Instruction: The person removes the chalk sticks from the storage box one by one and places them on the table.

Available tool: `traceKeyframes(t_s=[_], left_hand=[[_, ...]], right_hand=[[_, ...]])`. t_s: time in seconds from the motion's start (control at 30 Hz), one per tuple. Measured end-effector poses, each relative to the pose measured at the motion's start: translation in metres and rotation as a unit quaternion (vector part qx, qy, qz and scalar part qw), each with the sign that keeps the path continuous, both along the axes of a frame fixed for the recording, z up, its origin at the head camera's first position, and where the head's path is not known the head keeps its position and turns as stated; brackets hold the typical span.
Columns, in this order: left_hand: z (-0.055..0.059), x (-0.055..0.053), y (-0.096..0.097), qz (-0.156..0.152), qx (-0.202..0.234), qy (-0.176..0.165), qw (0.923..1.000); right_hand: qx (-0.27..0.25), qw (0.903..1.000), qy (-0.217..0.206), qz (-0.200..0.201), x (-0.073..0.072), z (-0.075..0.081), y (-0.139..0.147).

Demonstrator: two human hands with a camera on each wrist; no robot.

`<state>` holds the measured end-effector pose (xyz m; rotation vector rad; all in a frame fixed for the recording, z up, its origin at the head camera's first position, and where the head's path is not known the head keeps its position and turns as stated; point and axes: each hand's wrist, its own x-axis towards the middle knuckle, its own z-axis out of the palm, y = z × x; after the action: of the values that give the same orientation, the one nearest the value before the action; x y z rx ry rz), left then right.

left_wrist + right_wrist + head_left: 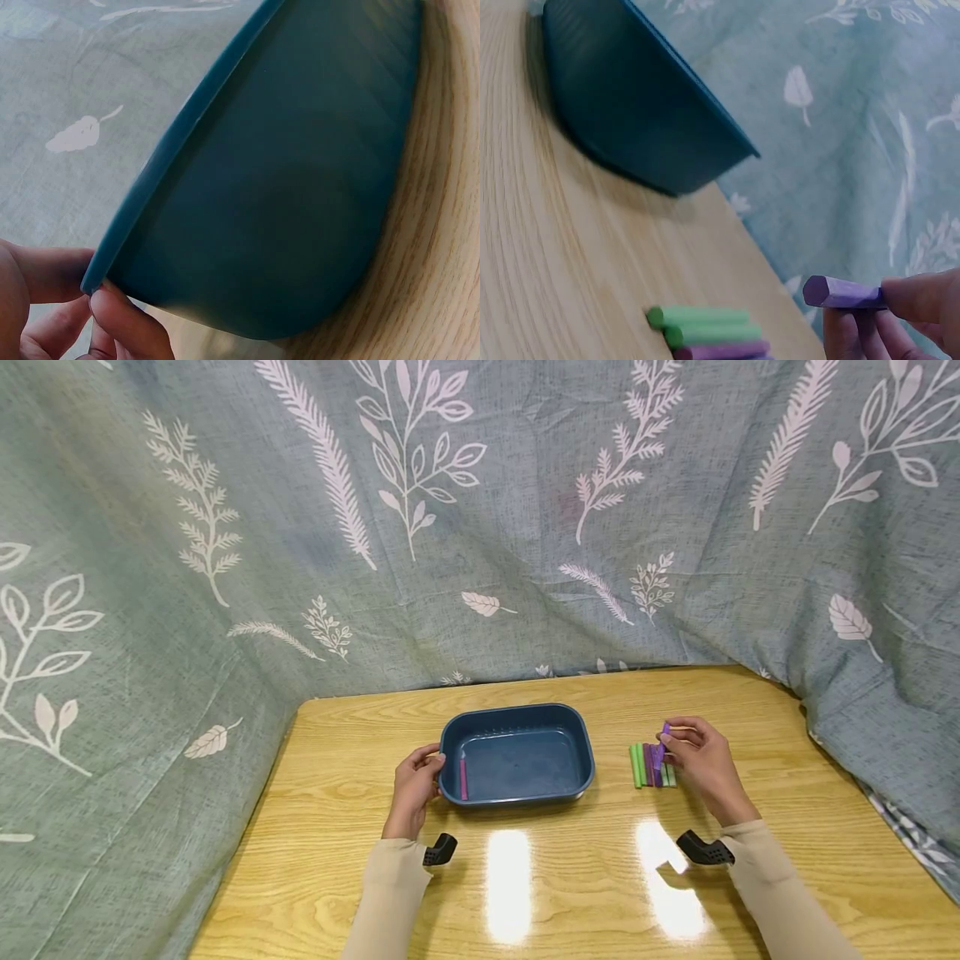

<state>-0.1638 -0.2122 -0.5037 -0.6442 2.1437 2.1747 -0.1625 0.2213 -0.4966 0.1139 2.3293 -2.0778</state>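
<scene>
A dark blue plastic tub (528, 768) stands on the table, its left rim pinched between the thumb and fingers of my left hand (414, 785). Inside it, near the left wall, lies one magenta chalk stick (462, 778). To the right of the tub, my right hand (703, 762) holds a purple chalk stick (844, 292) between thumb and fingertips, over a row of chalk. That row has green sticks (637, 766) at its left end and purple sticks (649, 766) beside them. Pale green ones (671, 774) at its right end are partly hidden by my hand.
The wooden table (337, 852) carries two bright light reflections near its front. A grey-green curtain (480, 635) with white leaf prints hangs behind it and along both sides. A black wrist camera (441, 850) projects from the left sleeve, and another (703, 847) from the right.
</scene>
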Motion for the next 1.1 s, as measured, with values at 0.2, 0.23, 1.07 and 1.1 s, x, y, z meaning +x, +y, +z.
traceKeyframes(t_s=[0.2,0.23,1.07,1.1], left_hand=[[0.000,-0.001,0.000,0.002,-0.004,0.000,1.0000],[0.000,-0.001,0.000,0.003,-0.004,0.000,1.0000],[0.000,-0.001,0.001,0.000,-0.015,-0.009,0.9999],[0.000,-0.001,0.001,0.000,-0.016,-0.009,0.9998]], right_hand=[[-0.003,0.9999,-0.001,-0.015,0.001,-0.008,0.015],[0.003,0.9998,-0.001,-0.018,0.002,-0.008,0.017],[0.056,0.9979,-0.023,-0.023,0.000,-0.033,0.036],[0.062,0.9976,-0.024,-0.022,0.000,-0.033,0.036]])
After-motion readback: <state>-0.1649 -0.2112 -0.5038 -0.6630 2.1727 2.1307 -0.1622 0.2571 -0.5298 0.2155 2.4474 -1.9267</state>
